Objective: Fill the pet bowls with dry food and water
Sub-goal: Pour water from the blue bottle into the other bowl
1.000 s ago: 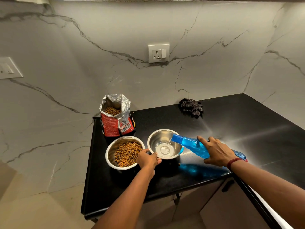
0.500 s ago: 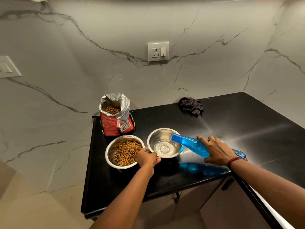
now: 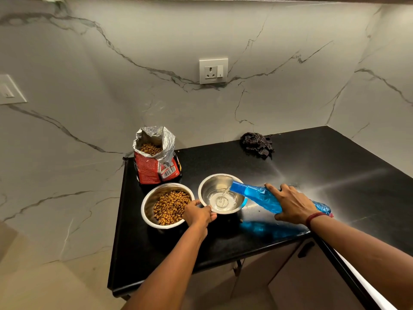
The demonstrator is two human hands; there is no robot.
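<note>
Bowls: both steel bowls are sitting side by side near the front left of the counter (image 3: 312,164), the food bowl (image 3: 147,204) on the left and the water bowl (image 3: 214,181) just to its right; whether their rims are touching I cannot tell
Food: the food bowl is holding a good heap of kibble (image 3: 171,206), so I am judging that half of the job done
Water: I am pouring now; a thin stream is running from the bottle mouth into the water bowl, and the water (image 3: 221,201) is only covering the bottom
Left to do: I am reckoning on more pouring until the level is well up the wall, then righting the bottle and setting it down
Bottle: the blue bottle (image 3: 257,194) is lying close to level, dipping slightly at the mouth; its long axis is running right to left, mouth pointing left over the water bowl's right rim, base pointing right past my wrist
Left hand: my left hand (image 3: 197,214) is gripping the water bowl's near left rim, fingers curled, steadying it
Right hand: my right hand (image 3: 290,203) is wrapping over the bottle's middle from above, holding it off the counter
Bag: the open bag (image 3: 156,166) is standing upright just behind the food bowl, kibble showing inside
Cloth: a dark cloth (image 3: 257,144) is lying crumpled at the back, well apart from the bowls
</note>
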